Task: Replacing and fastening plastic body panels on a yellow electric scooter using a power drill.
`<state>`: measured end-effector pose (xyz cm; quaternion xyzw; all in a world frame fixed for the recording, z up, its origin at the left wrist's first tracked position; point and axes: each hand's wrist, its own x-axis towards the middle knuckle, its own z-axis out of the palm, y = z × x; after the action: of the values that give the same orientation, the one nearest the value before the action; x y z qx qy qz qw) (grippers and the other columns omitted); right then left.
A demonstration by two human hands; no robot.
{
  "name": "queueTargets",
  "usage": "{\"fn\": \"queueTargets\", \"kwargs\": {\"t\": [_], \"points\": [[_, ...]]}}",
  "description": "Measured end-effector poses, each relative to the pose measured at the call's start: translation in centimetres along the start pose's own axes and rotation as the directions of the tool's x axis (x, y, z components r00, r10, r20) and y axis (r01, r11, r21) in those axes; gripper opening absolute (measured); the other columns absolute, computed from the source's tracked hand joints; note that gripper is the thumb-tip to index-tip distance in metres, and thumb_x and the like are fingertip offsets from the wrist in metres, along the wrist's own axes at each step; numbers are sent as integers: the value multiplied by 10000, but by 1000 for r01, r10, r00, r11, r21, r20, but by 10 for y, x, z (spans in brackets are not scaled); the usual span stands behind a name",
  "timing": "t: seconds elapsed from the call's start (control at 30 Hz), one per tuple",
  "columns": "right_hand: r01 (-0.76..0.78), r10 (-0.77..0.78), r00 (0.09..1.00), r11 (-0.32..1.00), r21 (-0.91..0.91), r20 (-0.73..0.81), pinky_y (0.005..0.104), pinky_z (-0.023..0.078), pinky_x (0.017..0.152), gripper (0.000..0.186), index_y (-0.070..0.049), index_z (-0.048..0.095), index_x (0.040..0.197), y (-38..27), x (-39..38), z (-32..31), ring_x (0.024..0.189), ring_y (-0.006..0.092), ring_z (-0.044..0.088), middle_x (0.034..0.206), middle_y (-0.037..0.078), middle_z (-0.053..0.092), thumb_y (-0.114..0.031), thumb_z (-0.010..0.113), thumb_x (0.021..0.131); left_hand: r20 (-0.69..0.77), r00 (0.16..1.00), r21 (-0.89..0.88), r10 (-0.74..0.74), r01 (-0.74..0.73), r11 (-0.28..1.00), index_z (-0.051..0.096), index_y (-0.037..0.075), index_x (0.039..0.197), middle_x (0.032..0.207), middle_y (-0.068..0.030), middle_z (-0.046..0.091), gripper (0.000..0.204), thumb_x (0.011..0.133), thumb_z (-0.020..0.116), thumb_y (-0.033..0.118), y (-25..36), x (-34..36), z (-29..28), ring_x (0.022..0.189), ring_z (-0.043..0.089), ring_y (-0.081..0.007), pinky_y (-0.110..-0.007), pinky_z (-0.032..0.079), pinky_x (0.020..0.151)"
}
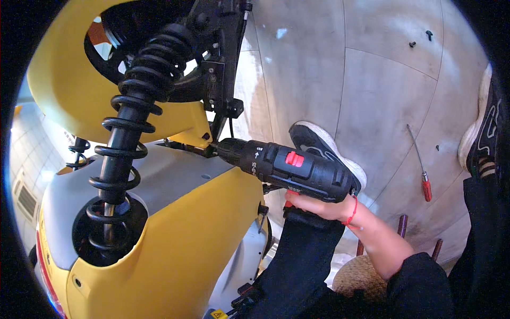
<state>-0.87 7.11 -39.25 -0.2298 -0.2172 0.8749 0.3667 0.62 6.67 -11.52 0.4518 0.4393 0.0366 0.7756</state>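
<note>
My right hand (pixel 324 207), with a red string on the wrist, grips a black power drill (pixel 287 167) with a red switch and red trigger. The drill points left, and its bit reaches a bolt point on a yellow panel (pixel 196 125) beside a black bracket (pixel 223 80); whether it touches is unclear. A large black coil-spring shock (pixel 127 125) runs down into an opening in the yellow and grey body (pixel 186 234) of what looks like a scooter. My left hand is not in view.
A red-handled screwdriver (pixel 426 183) and small dark screws (pixel 429 35) lie on the pale plank floor (pixel 382 85). My two shoes (pixel 319 138) show at center and far right. A round woven stool seat (pixel 358 276) with wooden legs is at the bottom. A second spring (pixel 79 154) sits left.
</note>
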Motion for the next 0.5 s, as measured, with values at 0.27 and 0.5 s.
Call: {"fn": "queueTargets", "kwargs": {"t": [0.27, 0.5], "points": [[89, -96, 992, 992, -88, -78, 287, 489, 665, 186, -21, 638, 951, -7, 10, -1, 705, 143, 606, 799, 45, 640, -63, 695, 779, -77, 985, -90, -154, 147, 985, 533, 5, 1188, 1146, -115, 539, 492, 740, 538, 209, 7, 2, -6, 1056, 517, -258, -399, 407, 930], [-13, 17, 994, 999, 34, -104, 252, 440, 510, 60, -25, 651, 849, -4, 8, 4, 543, 79, 543, 647, 7, 600, -66, 655, 805, -64, 984, -91, -164, 157, 983, 531, 8, 1193, 1141, -106, 540, 487, 743, 540, 193, 10, 2, -6, 1059, 517, -255, -395, 406, 938]]}}
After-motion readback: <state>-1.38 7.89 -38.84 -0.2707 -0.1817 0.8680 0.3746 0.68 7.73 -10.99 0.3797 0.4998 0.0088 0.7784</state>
